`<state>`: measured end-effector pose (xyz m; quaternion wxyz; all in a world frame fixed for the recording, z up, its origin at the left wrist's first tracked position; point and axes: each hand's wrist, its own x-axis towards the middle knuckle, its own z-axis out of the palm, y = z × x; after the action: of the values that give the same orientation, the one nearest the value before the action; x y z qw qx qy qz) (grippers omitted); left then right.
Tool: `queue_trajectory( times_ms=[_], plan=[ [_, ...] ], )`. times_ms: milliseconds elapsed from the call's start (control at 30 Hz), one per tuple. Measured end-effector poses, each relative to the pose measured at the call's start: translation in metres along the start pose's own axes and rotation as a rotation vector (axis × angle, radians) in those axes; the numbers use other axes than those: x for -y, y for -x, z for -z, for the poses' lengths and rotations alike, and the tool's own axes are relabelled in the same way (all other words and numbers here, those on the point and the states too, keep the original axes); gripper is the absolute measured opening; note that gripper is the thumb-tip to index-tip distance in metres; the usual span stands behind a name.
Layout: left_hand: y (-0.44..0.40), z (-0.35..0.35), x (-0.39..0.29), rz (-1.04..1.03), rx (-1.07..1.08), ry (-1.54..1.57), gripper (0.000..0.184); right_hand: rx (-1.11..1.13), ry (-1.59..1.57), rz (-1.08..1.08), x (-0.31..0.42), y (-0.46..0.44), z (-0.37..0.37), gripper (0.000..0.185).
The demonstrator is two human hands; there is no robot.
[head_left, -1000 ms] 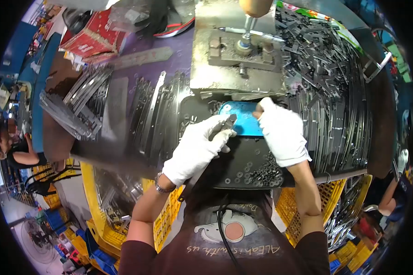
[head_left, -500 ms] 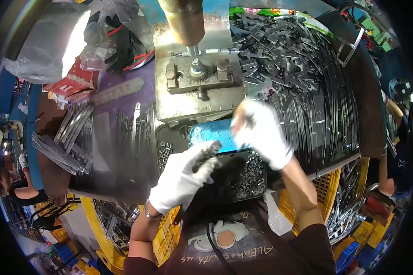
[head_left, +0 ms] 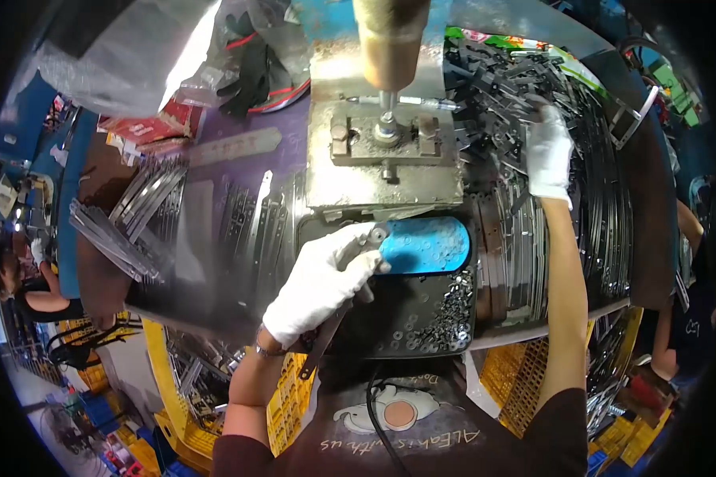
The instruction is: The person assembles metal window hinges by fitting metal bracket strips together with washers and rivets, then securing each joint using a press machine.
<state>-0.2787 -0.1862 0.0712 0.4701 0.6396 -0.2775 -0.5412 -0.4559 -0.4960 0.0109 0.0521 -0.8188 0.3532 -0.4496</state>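
My left hand (head_left: 318, 278), in a white glove, pinches the end of a long dark metal strip (head_left: 320, 347), with a small washer (head_left: 378, 234) at the fingertips. Just right of those fingertips lies a blue tray (head_left: 426, 245) holding small washers. Under it is a black tray (head_left: 366, 330) with loose rivets and washers at its right side. My right hand (head_left: 549, 151), gloved too, reaches over the pile of short dark metal pieces (head_left: 485, 95); its fingertips are blurred, and what they hold, if anything, cannot be made out.
A press (head_left: 386, 151) with its fixture stands behind the trays, a pen (head_left: 422, 102) across its back. Long strips (head_left: 605, 222) lie at the right, more strips (head_left: 123, 238) at the left. Yellow crates (head_left: 525, 381) stand below the table edge. Other people are at both sides.
My right hand has moved from the blue tray to the back right, over the short metal pieces. My left hand still holds the strip near the blue tray. The view has shifted.
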Motion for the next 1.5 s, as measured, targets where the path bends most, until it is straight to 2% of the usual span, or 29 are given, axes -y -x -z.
queue_trajectory(
  times_ms=[33,67,100,133,167,200,233,267,333,367,433,467,533,600,667,700,733,800,867,900,933,967,1000,1067,1200,1267,1300,1433,1500],
  plan=[
    [-0.002,-0.001,-0.001,-0.025,0.002,-0.028,0.034,-0.073,-0.032,-0.138,0.01,0.008,0.013,0.017],
    [-0.002,-0.002,-0.004,-0.014,-0.008,-0.022,0.034,-0.188,-0.279,-0.332,0.032,0.01,0.026,0.012],
    [-0.002,-0.002,-0.009,0.01,0.041,-0.018,0.035,-0.127,-0.548,-0.387,0.051,0.021,0.044,0.022],
    [-0.003,-0.003,-0.011,0.032,0.091,-0.015,0.036,0.036,-0.795,-0.627,0.1,0.029,0.064,0.027],
    [-0.005,-0.005,-0.006,-0.001,0.117,0.011,0.036,0.203,-0.991,-0.417,0.106,0.049,0.064,0.022],
    [-0.004,-0.006,-0.007,0.004,0.107,0.015,0.036,0.357,-0.784,-0.351,0.128,0.06,0.069,0.016],
    [-0.003,-0.008,-0.011,0.011,0.124,0.023,0.035,0.502,-0.501,-0.166,0.144,0.062,0.073,0.011],
    [-0.001,-0.008,-0.015,0.015,0.14,0.028,0.034,0.537,-0.451,-0.068,0.154,0.068,0.069,0.011],
    [0.003,-0.007,-0.016,0.039,0.124,0.016,0.034,0.609,-0.421,-0.015,0.161,0.07,0.065,0.011],
    [0.004,-0.006,-0.013,0.023,0.134,0.043,0.034,0.613,-0.426,-0.013,0.163,0.071,0.064,0.011],
    [0.005,-0.004,-0.012,0.006,0.141,0.071,0.034,0.442,-0.305,0.168,0.165,0.073,0.062,0.012],
    [0.006,-0.004,-0.014,0.005,0.164,0.111,0.034,0.443,-0.306,0.169,0.165,0.074,0.062,0.012],
    [0.006,-0.002,-0.018,0.002,0.189,0.152,0.033,0.292,-0.326,0.3,0.165,0.076,0.06,0.014],
    [0.006,-0.001,-0.022,-0.011,0.196,0.104,0.032,0.333,-0.332,0.244,0.17,0.073,0.062,0.012],
    [0.005,-0.002,-0.021,-0.032,0.156,0.021,0.035,0.448,-0.347,-0.006,0.177,0.066,0.061,0.012],
    [0.004,-0.002,-0.02,-0.058,0.113,-0.066,0.038,0.638,-0.466,-0.4,0.184,0.058,0.064,0.015],
    [0.003,-0.002,-0.021,-0.061,0.12,-0.068,0.038,0.671,-0.53,-0.444,0.184,0.051,0.063,0.018],
    [0.001,-0.003,-0.023,-0.026,0.071,-0.058,0.04,0.603,-0.454,-0.246,0.174,0.049,0.054,0.019],
    [-0.01,0.004,-0.036,-0.048,0.117,-0.126,0.046,0.505,-0.518,-0.199,0.171,0.032,0.039,0.019],
    [-0.02,0.006,-0.036,-0.167,0.116,-0.001,0.046,0.492,-0.658,-0.322,0.169,0.02,0.032,0.019],
    [-0.03,0.007,-0.036,-0.285,0.114,0.124,0.046,0.376,-0.543,-0.151,0.164,0.009,0.02,0.019],
    [-0.036,0.01,-0.044,-0.265,0.097,0.138,0.043,0.379,-0.584,-0.286,0.166,0.0,0.013,0.02],
    [-0.043,0.013,-0.053,-0.248,0.079,0.151,0.039,0.42,-0.761,-0.452,0.166,-0.007,0.009,0.021],
    [-0.057,0.022,-0.052,-0.328,0.102,0.119,0.036,0.357,-0.773,-0.441,0.161,-0.013,-0.005,0.022],
    [-0.058,0.025,-0.052,-0.252,0.133,0.17,0.038,0.321,-0.713,-0.307,0.151,-0.017,-0.009,0.02],
    [-0.049,0.023,-0.054,-0.225,0.128,0.127,0.044,0.536,-0.727,-0.37,0.15,-0.024,0.001,0.02],
    [-0.046,0.021,-0.053,-0.213,0.149,0.131,0.046,0.572,-0.766,-0.423,0.153,-0.025,0.007,0.021],
    [-0.043,0.014,-0.044,-0.204,0.056,0.05,0.047,0.485,-0.652,-0.366,0.144,-0.013,0.002,0.023],
    [-0.046,0.011,-0.036,-0.318,0.046,0.107,0.045,0.457,-0.604,-0.241,0.148,-0.01,0.008,0.023]
  ],
)
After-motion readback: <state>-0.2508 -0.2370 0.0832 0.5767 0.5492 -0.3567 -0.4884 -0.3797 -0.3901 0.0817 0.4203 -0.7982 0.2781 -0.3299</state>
